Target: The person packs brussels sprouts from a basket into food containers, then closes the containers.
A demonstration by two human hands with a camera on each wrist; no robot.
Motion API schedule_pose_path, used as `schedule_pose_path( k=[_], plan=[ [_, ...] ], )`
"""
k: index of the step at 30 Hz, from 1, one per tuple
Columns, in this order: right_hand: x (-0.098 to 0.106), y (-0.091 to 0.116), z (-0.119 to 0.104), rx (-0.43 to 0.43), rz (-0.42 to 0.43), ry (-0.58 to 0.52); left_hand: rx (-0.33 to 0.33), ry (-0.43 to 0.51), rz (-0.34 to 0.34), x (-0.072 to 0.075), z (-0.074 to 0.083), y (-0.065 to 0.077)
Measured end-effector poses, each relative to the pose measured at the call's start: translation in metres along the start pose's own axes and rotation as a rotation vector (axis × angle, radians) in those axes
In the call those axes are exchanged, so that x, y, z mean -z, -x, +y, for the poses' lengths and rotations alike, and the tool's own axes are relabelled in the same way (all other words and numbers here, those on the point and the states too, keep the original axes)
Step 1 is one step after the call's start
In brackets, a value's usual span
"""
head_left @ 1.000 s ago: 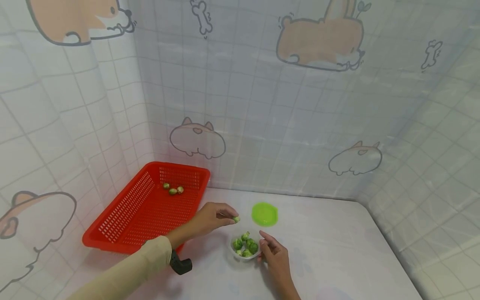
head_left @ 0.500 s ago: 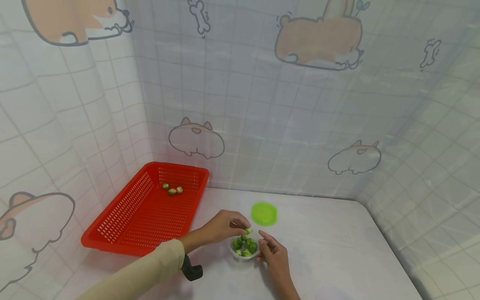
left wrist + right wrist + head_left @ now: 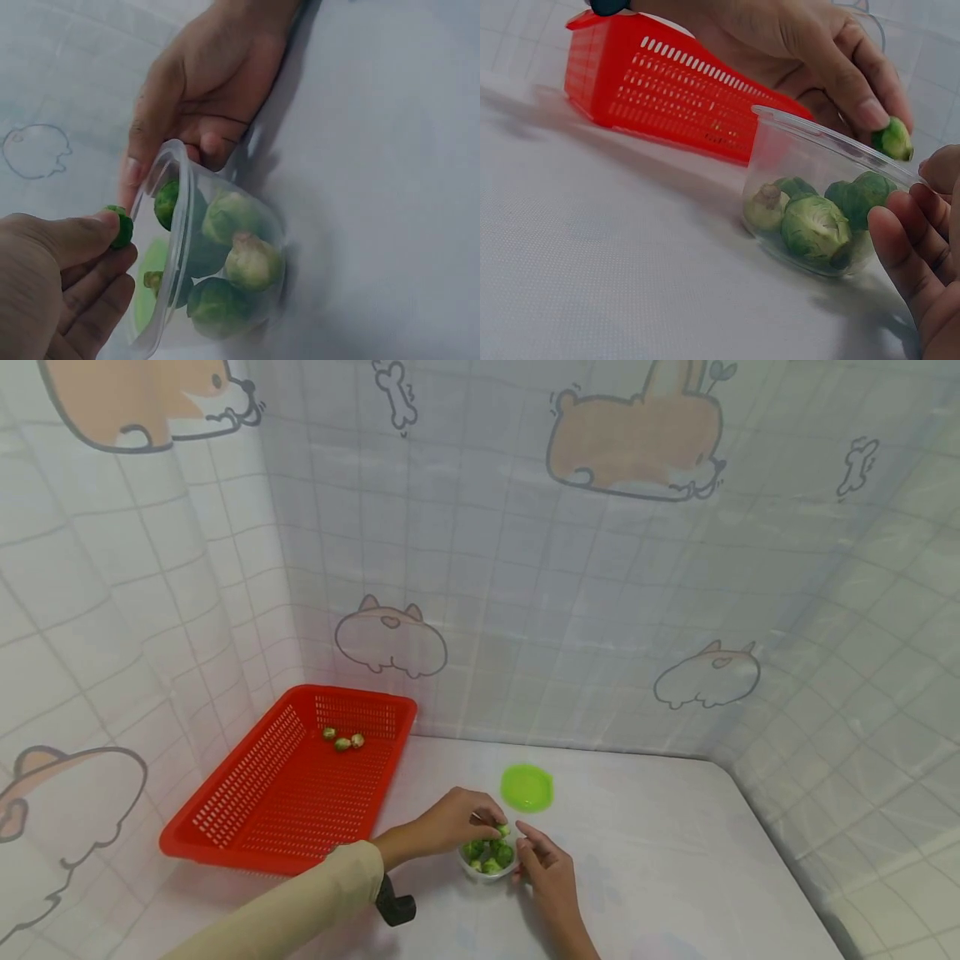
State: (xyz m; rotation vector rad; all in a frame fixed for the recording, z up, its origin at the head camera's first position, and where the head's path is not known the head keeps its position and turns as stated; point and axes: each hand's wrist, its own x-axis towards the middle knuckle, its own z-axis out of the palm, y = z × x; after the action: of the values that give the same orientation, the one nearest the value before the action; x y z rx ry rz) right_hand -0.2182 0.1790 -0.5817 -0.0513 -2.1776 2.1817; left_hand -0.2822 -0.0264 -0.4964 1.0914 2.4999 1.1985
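My left hand (image 3: 459,821) pinches a small Brussels sprout (image 3: 895,140) between thumb and fingertips, just over the open top of a clear round plastic container (image 3: 769,150). Several larger Brussels sprouts (image 3: 815,226) lie inside, seen through the wall. At the container's right side, my right hand (image 3: 553,870) holds it near the rim, fingers bent against the outer wall. In the left wrist view the thumb of that hand (image 3: 206,94) reaches past the rim. The left hand hides part of the container's far side in the head view.
A red perforated basket (image 3: 402,727) stands at the left, with a few Brussels sprouts (image 3: 342,744) in its far end. Behind the container lies a bright green lid (image 3: 527,787) on the white table (image 3: 660,843). Patterned curtains (image 3: 525,610) enclose the back and sides.
My left hand has moved right and toward me with the small Brussels sprout, from beside the container to over its opening. The right hand stays in place at the container.
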Motion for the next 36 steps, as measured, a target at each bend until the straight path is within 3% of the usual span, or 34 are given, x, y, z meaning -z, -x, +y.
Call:
schedule_pose_path(
  k=[10,16,36],
  plan=[
    [-0.001,0.003,-0.008,-0.001,-0.03,-0.045,0.005,-0.139,-0.03,-0.007,0.006,-0.003],
    [-0.001,0.0,-0.001,0.02,-0.016,-0.027,0.011,-0.228,-0.027,-0.009,0.007,-0.004],
    [0.0,0.001,-0.001,0.007,-0.005,-0.001,0.084,-0.152,-0.007,-0.01,0.011,-0.002]
  ],
)
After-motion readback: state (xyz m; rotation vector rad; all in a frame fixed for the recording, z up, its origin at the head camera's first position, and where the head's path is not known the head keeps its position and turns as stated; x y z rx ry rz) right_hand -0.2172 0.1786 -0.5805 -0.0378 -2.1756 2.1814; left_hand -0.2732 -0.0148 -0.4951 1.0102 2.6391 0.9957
